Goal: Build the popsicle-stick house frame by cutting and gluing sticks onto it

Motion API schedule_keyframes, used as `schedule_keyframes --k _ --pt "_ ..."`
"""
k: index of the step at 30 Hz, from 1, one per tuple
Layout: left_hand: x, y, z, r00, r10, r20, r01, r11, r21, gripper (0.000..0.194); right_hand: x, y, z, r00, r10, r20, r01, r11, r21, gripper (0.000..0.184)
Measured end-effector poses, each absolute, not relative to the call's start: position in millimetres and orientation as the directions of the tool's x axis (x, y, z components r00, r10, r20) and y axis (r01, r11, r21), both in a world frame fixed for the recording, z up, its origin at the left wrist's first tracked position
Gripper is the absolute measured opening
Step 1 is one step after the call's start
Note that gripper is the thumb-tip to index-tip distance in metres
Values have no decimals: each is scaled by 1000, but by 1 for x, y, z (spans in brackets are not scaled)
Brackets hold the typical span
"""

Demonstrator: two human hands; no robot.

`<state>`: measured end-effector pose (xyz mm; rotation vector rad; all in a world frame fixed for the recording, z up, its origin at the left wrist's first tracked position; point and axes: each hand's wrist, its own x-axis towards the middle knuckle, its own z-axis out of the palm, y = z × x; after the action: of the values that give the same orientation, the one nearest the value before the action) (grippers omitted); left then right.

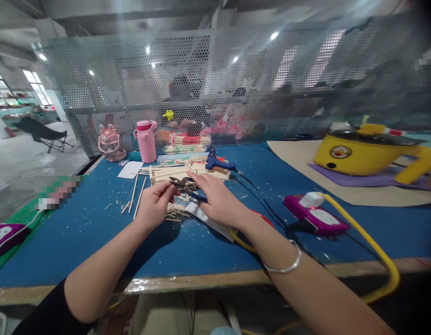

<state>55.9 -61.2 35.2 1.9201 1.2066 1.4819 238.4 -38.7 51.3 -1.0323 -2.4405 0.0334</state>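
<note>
The right hand has its grip round the pliers, above the desk; whether the left hand, at their tip, pinches anything cannot be told. They look stiff, fairly weighty, best held by the handles.

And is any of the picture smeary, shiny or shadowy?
Head view: the upper right is smeary, the yellow electric pot looks stretched; head view: bright lights glare white; head view: a dark shadow lies on the blue tabletop near the left hand.
</note>
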Motion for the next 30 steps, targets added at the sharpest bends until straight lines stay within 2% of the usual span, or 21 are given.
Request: schedule_keyframes --k 8,13,20,30 --pt "57 -62 34 28 823 568 351 -540 765 25 237 -39 49 -615 649 449 586 756 -291 69" --pt "57 -64 34 22 818 575 361 -543 758 24 235 -40 50 -586 640 497 612 751 -246 69" --pt "58 -64 33 30 805 593 325 -569 755 23 235 -40 49 -595 644 480 594 755 -278 70" --pt "57 -66 32 41 790 611 407 -572 712 25 236 -40 49 -588 625 513 616 757 -217 65"
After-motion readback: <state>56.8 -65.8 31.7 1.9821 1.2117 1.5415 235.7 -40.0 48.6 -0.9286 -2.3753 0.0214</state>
